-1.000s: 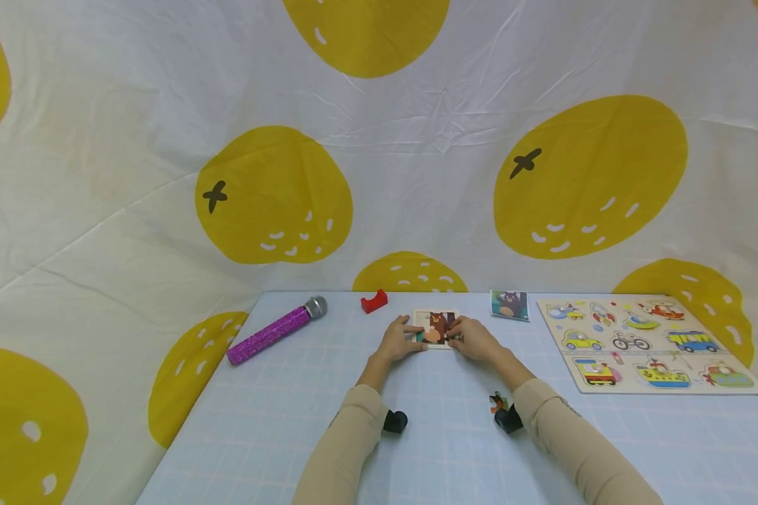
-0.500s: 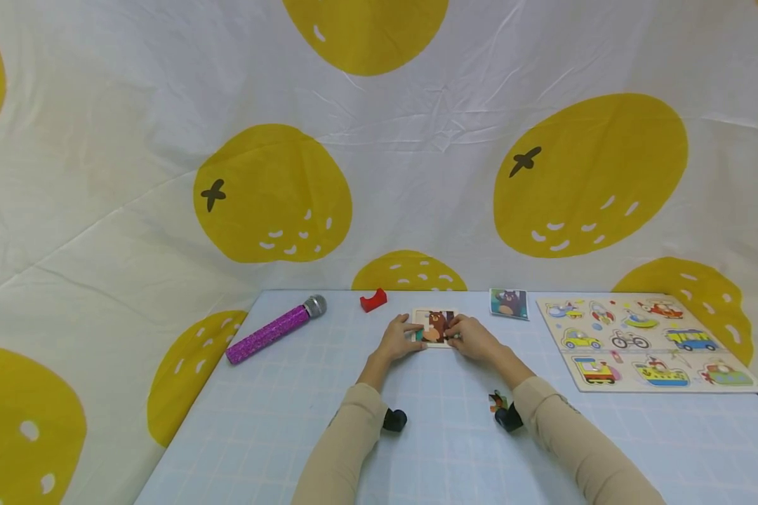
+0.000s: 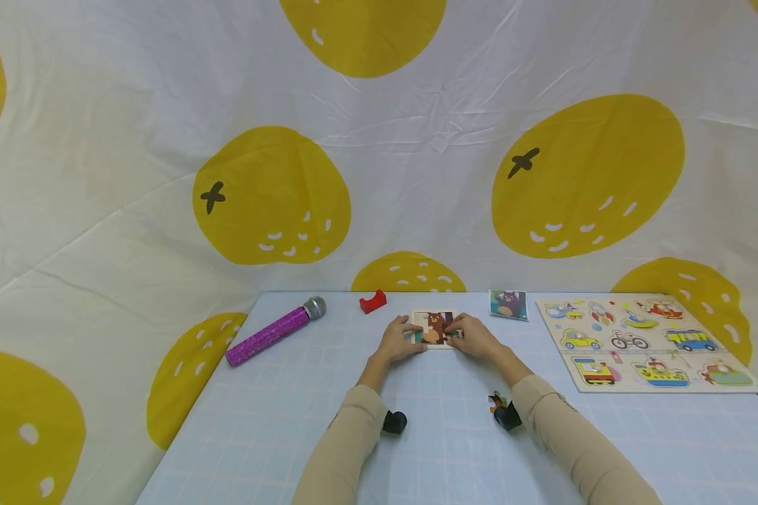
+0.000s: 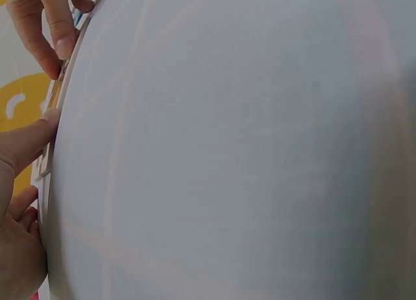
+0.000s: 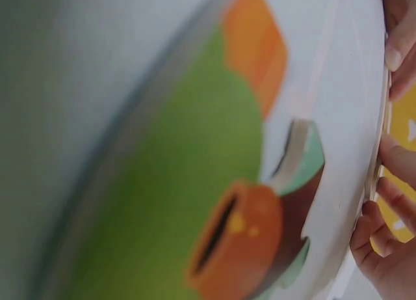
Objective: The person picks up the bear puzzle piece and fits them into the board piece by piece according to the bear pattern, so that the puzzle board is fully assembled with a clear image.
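Observation:
A small bear jigsaw board [image 3: 439, 348] lies flat near the far side of the table, between both hands. My left hand [image 3: 396, 340] grips its left side, thumb at the near edge and fingers spread along the left. Thumb and fingertips of my right hand [image 3: 476, 337] pinch a jigsaw piece over the board's right part; the piece is mostly hidden by the fingers. The left wrist view shows the left thumb [image 4: 36, 137] against the board's edge. Loose jigsaw pieces [image 3: 497, 402] lie beside the right wrist, large and green, orange and brown in the right wrist view.
A purple glitter microphone [image 3: 276, 332] lies at the left, with a red curved block [image 3: 373, 301] behind the left hand. Back right are a square bear picture [image 3: 508, 305] and a wooden vehicle puzzle board [image 3: 647, 344]. A patterned curtain [image 3: 417, 175] hangs behind the table.
Both hands stay at the board; the right fingertips shift only very slightly over its right part. The other things on the table have not moved.

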A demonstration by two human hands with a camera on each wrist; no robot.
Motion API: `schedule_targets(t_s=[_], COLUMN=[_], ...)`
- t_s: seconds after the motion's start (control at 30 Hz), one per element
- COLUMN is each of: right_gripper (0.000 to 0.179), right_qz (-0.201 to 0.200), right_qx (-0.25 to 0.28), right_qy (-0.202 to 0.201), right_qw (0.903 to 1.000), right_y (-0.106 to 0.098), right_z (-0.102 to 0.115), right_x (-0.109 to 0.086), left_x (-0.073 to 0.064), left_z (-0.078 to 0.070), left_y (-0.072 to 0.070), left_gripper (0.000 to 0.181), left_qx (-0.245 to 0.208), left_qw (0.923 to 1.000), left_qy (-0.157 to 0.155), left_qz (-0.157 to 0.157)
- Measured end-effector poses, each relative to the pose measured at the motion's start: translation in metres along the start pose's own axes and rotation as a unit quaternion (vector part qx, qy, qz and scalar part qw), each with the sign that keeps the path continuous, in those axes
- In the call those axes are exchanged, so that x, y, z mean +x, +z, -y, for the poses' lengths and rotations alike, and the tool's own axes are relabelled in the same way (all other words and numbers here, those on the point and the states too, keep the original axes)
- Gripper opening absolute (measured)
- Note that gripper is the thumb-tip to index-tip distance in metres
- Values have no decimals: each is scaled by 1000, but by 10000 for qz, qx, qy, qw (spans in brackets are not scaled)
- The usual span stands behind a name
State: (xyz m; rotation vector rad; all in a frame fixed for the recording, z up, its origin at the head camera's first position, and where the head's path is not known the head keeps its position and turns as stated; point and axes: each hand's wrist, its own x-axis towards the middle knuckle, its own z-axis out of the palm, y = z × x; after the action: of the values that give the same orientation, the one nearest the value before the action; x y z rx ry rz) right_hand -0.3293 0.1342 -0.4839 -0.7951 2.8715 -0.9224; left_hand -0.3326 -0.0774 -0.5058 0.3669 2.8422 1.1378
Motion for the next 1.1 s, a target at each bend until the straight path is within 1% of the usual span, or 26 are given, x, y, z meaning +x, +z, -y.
schedule_targets(t_s=[0.1, 0.2, 0.37, 0.5, 0.8, 0.97, 1.1], right_gripper=[21, 20, 18, 18, 19, 20, 17], right_qz=[39, 28, 55, 129, 28, 89, 131], right_qx=[3, -104, -653, -923, -505, -530, -607], right_qy=[2, -94, -290, -215, -9, -79, -139], right_qw=[10000, 9999, 9974, 9954, 9987, 9985, 9980], right_y=[0, 0, 0, 0, -2, -2, -1], right_z=[0, 0, 2, 4, 0, 0, 0], right_x=[1, 1, 2, 2, -1, 1, 5], left_x=[0, -1, -3, -4, -1, 0, 1], left_z=[0, 0, -3, -4, -2, 0, -1], left_y=[0, 0, -2, -2, -1, 0, 0], left_gripper=[42, 41, 41, 41, 41, 41, 40], left_qx=[-33, -17, -30, -105, -155, -151, -222], left_qw=[10000, 10000, 10000, 9999, 9998, 9997, 9992], left_qy=[17, 74, 36, -59, -116, -195, -330], left_qz=[-27, -57, -58, -30, -24, -35, -21])
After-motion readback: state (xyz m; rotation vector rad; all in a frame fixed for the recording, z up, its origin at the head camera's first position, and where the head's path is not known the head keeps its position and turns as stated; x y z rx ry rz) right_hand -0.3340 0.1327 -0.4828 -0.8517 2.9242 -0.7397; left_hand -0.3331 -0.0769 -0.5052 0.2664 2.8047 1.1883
